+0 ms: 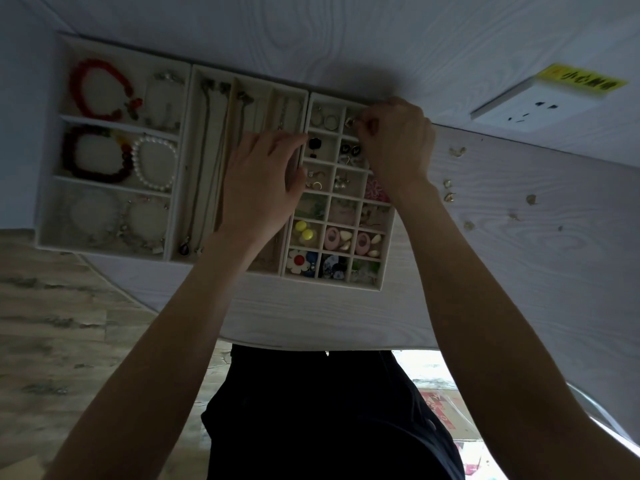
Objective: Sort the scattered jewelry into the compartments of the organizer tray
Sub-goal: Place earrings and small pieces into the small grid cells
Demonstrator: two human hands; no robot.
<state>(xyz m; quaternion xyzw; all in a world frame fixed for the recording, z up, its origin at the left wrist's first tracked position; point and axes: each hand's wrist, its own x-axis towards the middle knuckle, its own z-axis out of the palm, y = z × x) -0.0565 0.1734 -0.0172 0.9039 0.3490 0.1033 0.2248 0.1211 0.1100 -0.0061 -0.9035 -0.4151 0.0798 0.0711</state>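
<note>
Three cream organizer trays sit side by side on the white table. The left tray [48,188] holds bracelets, the middle tray [194,84] holds necklaces, and the right grid tray [384,271] holds earrings and rings in small cells. My right hand [398,140] hovers over the grid tray's far right cells, its fingers curled and pinching a small gold piece [350,123]. My left hand [266,181] rests on the border between the necklace tray and the grid tray, fingers fairly straight. Several small gold pieces lie loose on the table to the right, such as one pair [449,190].
A white wall socket [530,109] with a yellow label sits at the back right. More loose bits [531,199] dot the table's right side. The table's near edge runs just above my dark clothing; wooden floor shows at the left.
</note>
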